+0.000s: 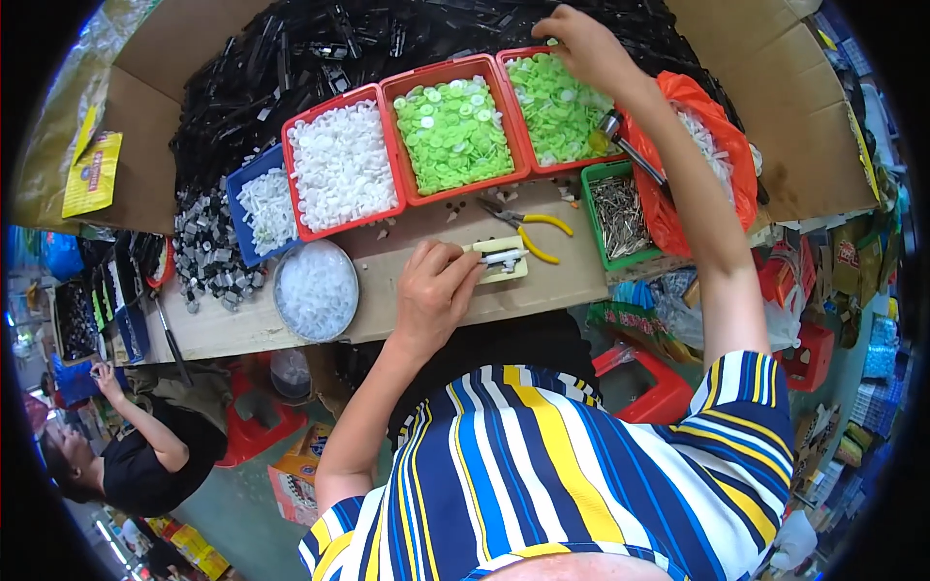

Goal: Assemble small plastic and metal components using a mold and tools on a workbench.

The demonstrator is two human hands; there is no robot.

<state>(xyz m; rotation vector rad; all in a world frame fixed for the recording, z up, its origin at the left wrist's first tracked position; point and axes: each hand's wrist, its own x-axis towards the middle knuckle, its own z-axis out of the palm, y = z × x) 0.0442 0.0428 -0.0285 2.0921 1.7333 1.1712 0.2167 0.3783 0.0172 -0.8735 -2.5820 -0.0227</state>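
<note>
My left hand [438, 290] is closed at the left end of a small cream-coloured block [511, 272] on the bench. A slim white and dark part [502, 258] lies in the block, close to my fingertips. My right hand [589, 48] is stretched out over the far edge of the right red bin [567, 165] of green discs [557, 107]. Its fingers are pinched, with a small pale green piece at their tips. Pliers with yellow handles [539, 232] lie just beyond the block.
Red bins hold white pieces [344, 165] and green discs [455, 131]. Around them are a blue tray [237, 208], a round metal bowl [278, 300], a green tray [593, 218] of metal pins, an orange-red bag [668, 218] and heaped black parts [320, 44]. Another person [145, 445] sits left.
</note>
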